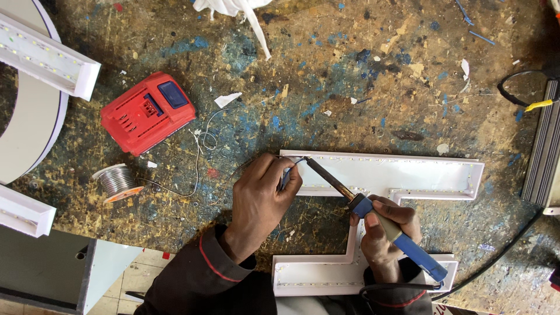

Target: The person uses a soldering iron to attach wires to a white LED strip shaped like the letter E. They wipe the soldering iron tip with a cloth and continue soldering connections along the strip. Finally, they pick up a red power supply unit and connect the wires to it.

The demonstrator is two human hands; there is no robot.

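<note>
A white channel letter shell [408, 172] with strips of small LEDs along its inner walls lies on the worn workbench. My right hand [382, 224] grips a blue-handled soldering iron [402, 242], its dark tip reaching the shell's upper left corner. My left hand [262, 195] pinches a thin wire at that same corner, right beside the iron's tip. The wire trails left toward a spool of solder [116, 181].
A red battery pack [149, 112] lies at upper left. More white lit letter pieces [49, 55] sit along the left edge. A ribbed grey metal block [542, 157] and black cable [513, 245] are at right. Paper scraps dot the paint-stained bench.
</note>
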